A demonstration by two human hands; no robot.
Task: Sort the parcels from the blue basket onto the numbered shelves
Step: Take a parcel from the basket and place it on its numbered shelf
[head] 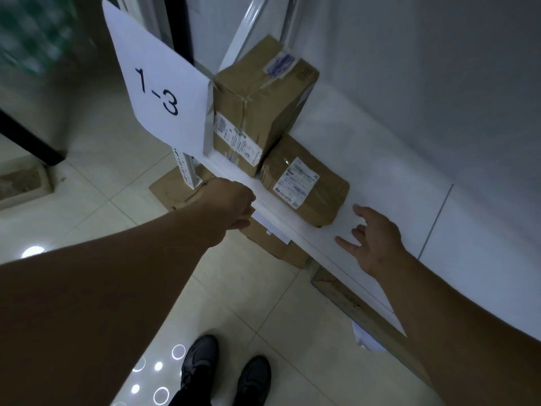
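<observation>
Head view, looking down on the end of a white metal shelf (366,183) marked by a white paper sign (158,92) handwritten "1-3", fixed at the shelf's left end post.

Two parcels already stand on this shelf. A tall brown cardboard box with a white shipping label (257,104) occupies the left end, close to the front edge and just behind the sign. A smaller, crumpled brown parcel wrapped in clear tape, label facing up (304,186), lies immediately to its right, touching or nearly touching it, also near the front edge. The rest of the shelf surface to the right is bare.

The right hand (377,238) rests over the shelf just right of the smaller parcel, fingers spread and holding nothing. The left hand (231,203) is at the front edge of the shelf, below the tall box, fingers curled under; whether it grips the edge or something beneath cannot be told. Below the shelf, on the pale tiled floor (117,218), more brown cardboard (275,244) is partly visible.

Judged from this: at least two parcels are sorted onto shelf 1-3, the smaller one probably just set down. The blue basket is out of view, so the number of parcels left cannot be told.
</observation>
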